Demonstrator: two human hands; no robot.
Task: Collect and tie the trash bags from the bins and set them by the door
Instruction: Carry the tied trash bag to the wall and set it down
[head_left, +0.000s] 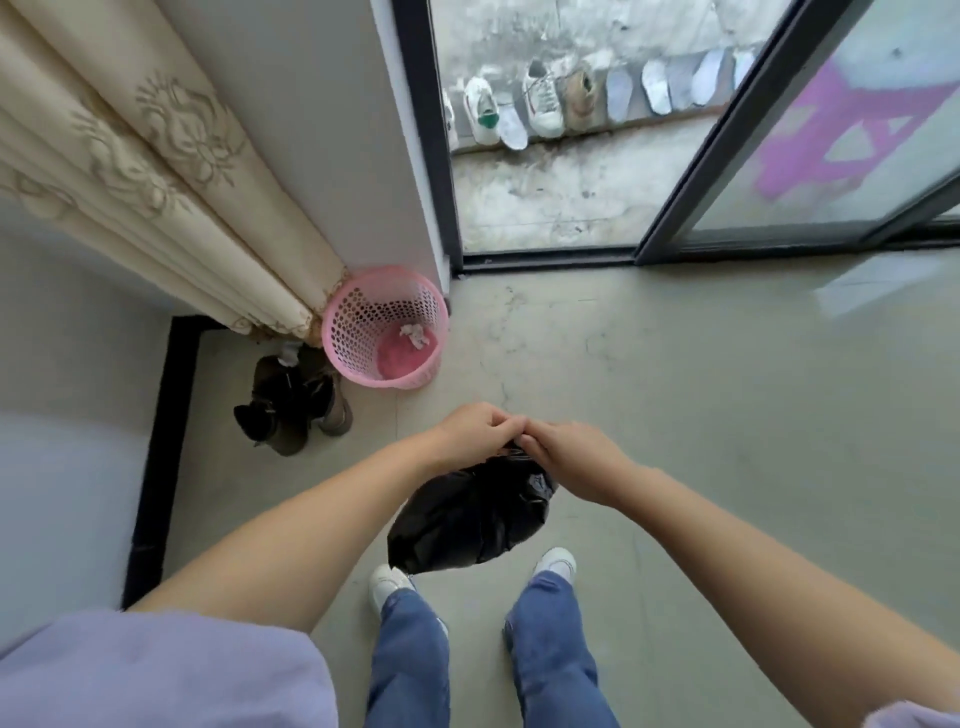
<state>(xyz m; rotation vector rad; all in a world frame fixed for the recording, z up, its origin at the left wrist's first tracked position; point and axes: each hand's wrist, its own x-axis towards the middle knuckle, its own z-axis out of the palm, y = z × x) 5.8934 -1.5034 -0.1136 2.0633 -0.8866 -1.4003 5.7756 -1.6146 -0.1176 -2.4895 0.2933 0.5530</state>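
Together, both hands' grip pinches the hanging trash bag.

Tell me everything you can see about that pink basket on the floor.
The pink basket is a round plastic bin with a rolled rim and walls pierced by rows of small holes. It stands upright on the floor in the corner, beside the curtain and the open sliding door's frame. No bag lines it; only a small crumpled white scrap lies on its solid pink bottom. Neither hand touches it. A pair of dark boots stands close by.
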